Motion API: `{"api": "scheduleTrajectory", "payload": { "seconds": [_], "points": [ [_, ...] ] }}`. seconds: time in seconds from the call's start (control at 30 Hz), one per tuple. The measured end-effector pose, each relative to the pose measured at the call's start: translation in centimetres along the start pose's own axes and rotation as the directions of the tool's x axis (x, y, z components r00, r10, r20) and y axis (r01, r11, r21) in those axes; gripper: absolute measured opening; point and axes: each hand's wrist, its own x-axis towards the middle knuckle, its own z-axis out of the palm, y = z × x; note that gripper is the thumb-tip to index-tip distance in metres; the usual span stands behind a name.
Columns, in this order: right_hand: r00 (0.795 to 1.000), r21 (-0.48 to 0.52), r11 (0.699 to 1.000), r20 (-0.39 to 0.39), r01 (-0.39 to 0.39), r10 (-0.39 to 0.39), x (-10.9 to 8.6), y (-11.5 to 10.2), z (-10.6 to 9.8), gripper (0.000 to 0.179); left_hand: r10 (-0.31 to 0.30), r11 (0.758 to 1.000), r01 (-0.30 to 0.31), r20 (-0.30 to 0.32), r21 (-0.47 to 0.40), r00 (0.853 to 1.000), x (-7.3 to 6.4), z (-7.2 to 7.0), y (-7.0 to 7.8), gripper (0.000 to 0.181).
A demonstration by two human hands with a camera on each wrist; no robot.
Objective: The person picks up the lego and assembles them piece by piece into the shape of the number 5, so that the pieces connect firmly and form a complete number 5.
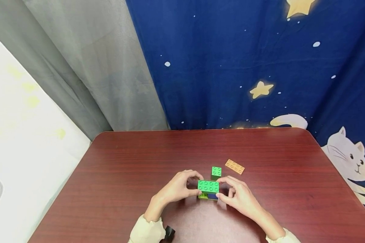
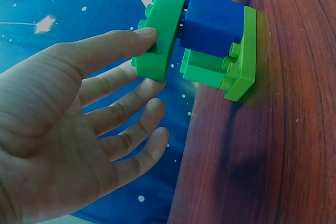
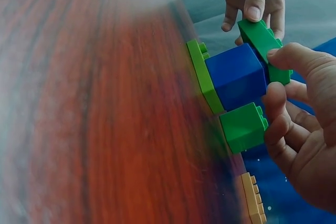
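A long green toy brick (image 1: 208,186) with two rows of studs is pinched at its left end by my left hand (image 1: 180,185). My right hand (image 1: 238,195) pinches its other end between thumb and fingers. Beneath it stands a blue brick (image 2: 212,24), mounted on one part of a lime-green plate (image 2: 248,51) that lies on the table. In the left wrist view the green brick tilts slightly, and a narrow gap with some blue studs shows between the two. Bare lime studs stick out beside the blue brick.
Just behind the stack is a small green brick (image 1: 216,172) with its studs up. Farther back to the right, an orange studded plate (image 1: 235,166) lies flat on the reddish-brown table (image 1: 134,158). A black object (image 1: 169,233) sits by my left cuff. Curtains hang beyond the table's far edge.
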Motion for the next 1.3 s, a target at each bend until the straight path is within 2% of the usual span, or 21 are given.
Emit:
{"api": "scheduleTrajectory", "payload": {
  "seconds": [0.3,0.6,0.93,1.3],
  "points": [
    [1.0,0.004,1.0,-0.005,0.021,-0.021,-0.03,0.22,-0.02,0.031,0.012,1.0,-0.012,-0.001,-0.015,1.0,0.06,0.1,-0.11,0.029],
    [1.0,-0.008,1.0,-0.016,0.027,-0.027,0.02,0.4,0.0,0.032,-0.003,0.999,0.003,0.007,-0.043,1.0,0.18,0.17,-0.17,0.03],
    [0.997,-0.025,0.997,-0.015,0.075,-0.075,0.16,0.48,0.15,0.033,-0.002,0.997,0.002,-0.002,-0.072,1.0,0.05,0.23,-0.34,0.031],
    [0.995,-0.031,0.995,-0.033,0.09,-0.091,0.08,0.66,0.25,0.035,-0.004,0.998,0.004,0.0,-0.067,1.0,0.12,0.27,-0.36,0.031]
  ]
}}
